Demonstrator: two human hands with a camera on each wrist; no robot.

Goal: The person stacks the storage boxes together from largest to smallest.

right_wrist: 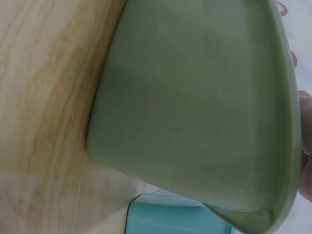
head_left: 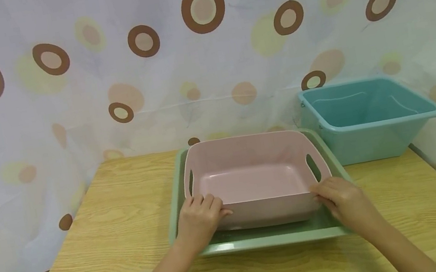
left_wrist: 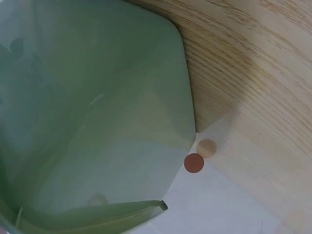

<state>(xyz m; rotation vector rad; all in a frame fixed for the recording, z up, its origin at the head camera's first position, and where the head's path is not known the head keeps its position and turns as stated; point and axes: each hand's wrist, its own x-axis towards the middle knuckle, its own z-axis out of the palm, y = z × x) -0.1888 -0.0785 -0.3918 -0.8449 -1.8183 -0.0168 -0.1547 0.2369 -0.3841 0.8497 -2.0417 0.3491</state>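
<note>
As seen from the head view, find pink bin (head_left: 252, 183) inside green bin (head_left: 276, 240), on wood-grain surface (head_left: 125, 204); cannot tell whether touching the green floor underneath; note left hand (head_left: 198, 216) clamped on front-left corner of pink rim, right hand (head_left: 343, 201) pinching front-right corner; log blue bin (head_left: 376, 123) just beside, at back right; judge pink bin as light, fairly stiff plastic, smooth enough to slip, hardly fragile, maybe flexing along long walls; best held at side slots (head_left: 313, 168), otherwise by both rim corners; keep level to avoid catching on green walls.

In left wrist view, see green bin's outer wall, surface, patterned sheet (left_wrist: 219, 200); no hand, no pink bin; cannot tell grip from here.

In right wrist view, see green wall and lip, part of blue bin below, cropped fingers (right_wrist: 306, 141) past lip; cannot tell grip from this angle; no pink bin visible.
</note>
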